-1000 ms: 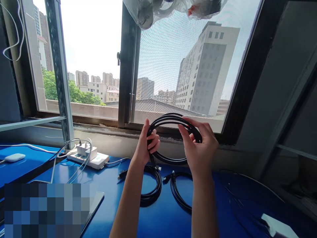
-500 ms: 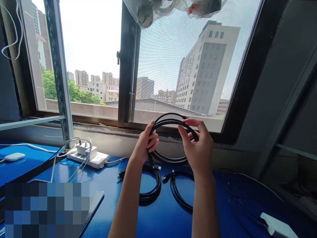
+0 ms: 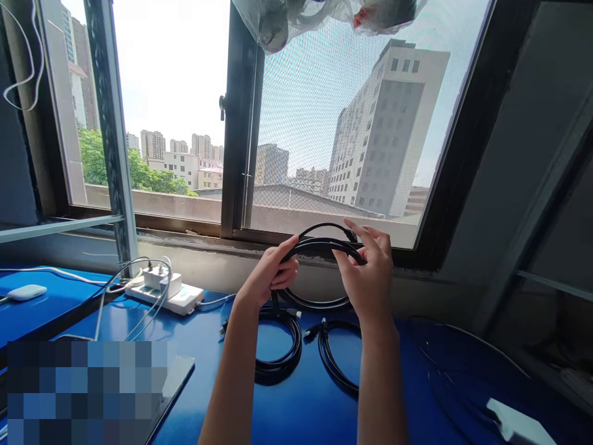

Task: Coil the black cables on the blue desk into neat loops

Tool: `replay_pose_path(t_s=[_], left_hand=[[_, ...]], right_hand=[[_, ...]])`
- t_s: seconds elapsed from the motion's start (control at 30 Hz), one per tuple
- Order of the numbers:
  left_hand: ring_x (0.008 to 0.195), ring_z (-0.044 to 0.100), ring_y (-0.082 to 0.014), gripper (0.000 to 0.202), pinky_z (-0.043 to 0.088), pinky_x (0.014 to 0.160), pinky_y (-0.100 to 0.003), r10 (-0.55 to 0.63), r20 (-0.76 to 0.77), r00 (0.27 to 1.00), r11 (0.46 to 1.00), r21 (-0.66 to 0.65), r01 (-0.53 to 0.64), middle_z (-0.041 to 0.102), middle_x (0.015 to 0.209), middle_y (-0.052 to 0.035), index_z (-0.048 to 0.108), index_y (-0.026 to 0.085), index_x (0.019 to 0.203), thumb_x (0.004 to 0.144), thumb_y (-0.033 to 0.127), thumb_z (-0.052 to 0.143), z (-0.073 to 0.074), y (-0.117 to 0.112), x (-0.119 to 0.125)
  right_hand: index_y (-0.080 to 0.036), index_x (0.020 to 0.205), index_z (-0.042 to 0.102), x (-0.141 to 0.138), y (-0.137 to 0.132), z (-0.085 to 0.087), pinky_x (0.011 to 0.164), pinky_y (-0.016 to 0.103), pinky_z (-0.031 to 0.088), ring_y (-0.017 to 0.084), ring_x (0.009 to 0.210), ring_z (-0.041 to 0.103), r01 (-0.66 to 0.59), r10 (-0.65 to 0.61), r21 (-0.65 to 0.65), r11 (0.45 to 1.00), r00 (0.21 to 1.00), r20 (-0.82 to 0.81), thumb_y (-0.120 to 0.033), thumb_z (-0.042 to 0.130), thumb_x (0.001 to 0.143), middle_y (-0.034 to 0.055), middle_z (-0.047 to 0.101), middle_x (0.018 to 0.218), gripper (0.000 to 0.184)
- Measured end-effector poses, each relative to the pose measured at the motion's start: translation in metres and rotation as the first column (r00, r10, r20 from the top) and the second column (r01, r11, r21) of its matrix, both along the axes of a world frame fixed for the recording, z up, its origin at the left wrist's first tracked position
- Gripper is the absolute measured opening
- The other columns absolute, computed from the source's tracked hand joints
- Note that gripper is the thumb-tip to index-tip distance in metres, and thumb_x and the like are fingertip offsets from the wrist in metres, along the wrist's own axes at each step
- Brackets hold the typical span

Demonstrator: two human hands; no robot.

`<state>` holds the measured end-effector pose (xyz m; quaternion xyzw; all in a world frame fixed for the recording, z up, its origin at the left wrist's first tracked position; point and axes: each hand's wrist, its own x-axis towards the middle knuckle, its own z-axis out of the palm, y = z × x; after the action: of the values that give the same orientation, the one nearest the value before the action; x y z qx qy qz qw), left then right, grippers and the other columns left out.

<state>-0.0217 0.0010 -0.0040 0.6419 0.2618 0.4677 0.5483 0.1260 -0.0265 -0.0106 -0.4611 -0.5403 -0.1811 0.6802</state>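
Observation:
I hold a coil of black cable (image 3: pixel 319 247) up in front of the window sill, above the blue table (image 3: pixel 301 408). My left hand (image 3: pixel 273 272) grips the coil's left side. My right hand (image 3: pixel 368 272) pinches its right side, fingers curled over the strands near a plug end. The coil is tilted nearly flat, its lower loop hanging below my hands. Two more coiled black cables lie on the table under my forearms: one to the left (image 3: pixel 280 358) and one to the right (image 3: pixel 336 358).
A white power strip (image 3: pixel 167 293) with chargers and white wires sits at the table's back left. A white device (image 3: pixel 25 292) lies far left. A white object (image 3: pixel 514 423) and thin black wire (image 3: pixel 463 346) are at the right. Plastic bags (image 3: pixel 324 15) hang overhead.
The held coil has tipped from an upright ring to a flatter, lower one. Both hands dropped slightly and moved closer together.

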Motion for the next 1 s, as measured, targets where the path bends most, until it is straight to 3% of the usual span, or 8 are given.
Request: replay_pose_path(t_s=[0.2, 0.3, 0.43, 0.6, 0.77, 0.87, 0.93, 1.0], left_hand=[[0.04, 0.015, -0.0063, 0.068, 0.019, 0.041, -0.028, 0.108, -0.072, 0.992, 0.992, 0.081, -0.102, 0.017, 0.039, 0.0043, 0.02, 0.024, 0.044, 0.065, 0.081, 0.051, 0.0, -0.003, 0.0], [0.041, 0.015, -0.0066, 0.066, 0.013, 0.043, -0.028, 0.143, -0.01, 0.99, 0.982, 0.131, -0.14, 0.019, 0.041, 0.0045, 0.025, 0.024, 0.043, 0.057, 0.077, 0.061, 0.002, -0.004, 0.002], [0.042, 0.019, -0.0077, 0.063, 0.016, 0.044, -0.029, 0.241, 0.117, 0.963, 0.957, 0.133, -0.256, 0.024, 0.044, 0.0028, 0.025, 0.024, 0.042, 0.064, 0.071, 0.061, 0.001, 0.002, 0.003], [0.041, 0.022, -0.0093, 0.061, 0.022, 0.042, -0.029, 0.377, 0.203, 0.904, 0.912, 0.088, -0.401, 0.021, 0.044, 0.0033, 0.024, 0.024, 0.045, 0.076, 0.07, 0.05, -0.001, 0.01, -0.001], [0.04, 0.022, -0.0101, 0.06, 0.024, 0.04, -0.029, 0.429, 0.243, 0.87, 0.887, 0.068, -0.456, 0.02, 0.044, 0.0037, 0.025, 0.025, 0.046, 0.079, 0.071, 0.042, 0.002, 0.005, 0.0], [0.041, 0.02, -0.0114, 0.058, 0.023, 0.04, -0.03, 0.426, 0.257, 0.867, 0.889, 0.056, -0.454, 0.018, 0.045, 0.0037, 0.02, 0.025, 0.048, 0.081, 0.069, 0.037, 0.004, 0.002, 0.001], [0.04, 0.021, -0.012, 0.057, 0.024, 0.04, -0.029, 0.426, 0.267, 0.865, 0.888, 0.059, -0.456, 0.018, 0.045, 0.0034, 0.018, 0.024, 0.05, 0.081, 0.069, 0.035, 0.005, 0.001, 0.001], [0.04, 0.024, -0.013, 0.055, 0.027, 0.04, -0.029, 0.438, 0.264, 0.859, 0.88, 0.067, -0.469, 0.018, 0.045, 0.0032, 0.021, 0.025, 0.05, 0.081, 0.069, 0.032, 0.006, 0.0, 0.001]], right_hand=[[-0.017, 0.093, 0.075, 0.0, 0.002, 0.001, 0.057, 0.03, 0.048, 0.013, 0.058, 0.048, -0.042, 0.043, -0.032, 0.999, 0.998, 0.04, -0.037, 0.056, 0.077, 0.0094, 0.065, 0.09, 0.032], [-0.017, 0.082, 0.072, -0.001, 0.0, 0.002, 0.058, 0.031, 0.046, 0.017, 0.062, 0.052, -0.005, 0.006, -0.041, 0.999, 0.999, 0.037, -0.033, 0.056, 0.072, 0.0095, 0.066, 0.086, 0.026], [-0.018, 0.075, 0.069, 0.001, -0.006, 0.003, 0.063, 0.035, 0.046, 0.023, 0.073, 0.058, 0.055, -0.055, -0.109, 0.993, 0.999, 0.002, -0.04, 0.058, 0.067, 0.0103, 0.068, 0.082, 0.026], [-0.019, 0.074, 0.07, 0.0, -0.011, 0.006, 0.06, 0.031, 0.047, 0.021, 0.065, 0.062, -0.164, 0.157, -0.281, 0.946, 0.986, -0.046, -0.047, 0.055, 0.07, 0.0068, 0.069, 0.07, 0.032], [-0.016, 0.082, 0.071, -0.01, -0.011, 0.007, 0.056, 0.03, 0.049, 0.02, 0.059, 0.061, -0.079, 0.059, -0.188, 0.979, 0.992, -0.11, -0.046, 0.057, 0.07, 0.0076, 0.068, 0.069, 0.035], [-0.016, 0.087, 0.073, -0.016, -0.011, 0.007, 0.058, 0.031, 0.051, 0.022, 0.074, 0.065, -0.012, 0.006, -0.066, 0.998, 0.996, -0.088, -0.045, 0.052, 0.075, 0.0125, 0.07, 0.085, 0.037], [-0.016, 0.084, 0.074, -0.018, -0.011, 0.008, 0.056, 0.03, 0.051, 0.023, 0.077, 0.065, 0.049, -0.049, -0.005, 0.999, 0.997, -0.067, -0.049, 0.049, 0.078, 0.0147, 0.069, 0.09, 0.041], [-0.016, 0.078, 0.075, -0.02, -0.013, 0.009, 0.055, 0.03, 0.049, 0.022, 0.069, 0.064, 0.082, -0.082, 0.0, 0.997, 0.994, -0.072, -0.055, 0.046, 0.081, 0.0143, 0.069, 0.081, 0.048]])
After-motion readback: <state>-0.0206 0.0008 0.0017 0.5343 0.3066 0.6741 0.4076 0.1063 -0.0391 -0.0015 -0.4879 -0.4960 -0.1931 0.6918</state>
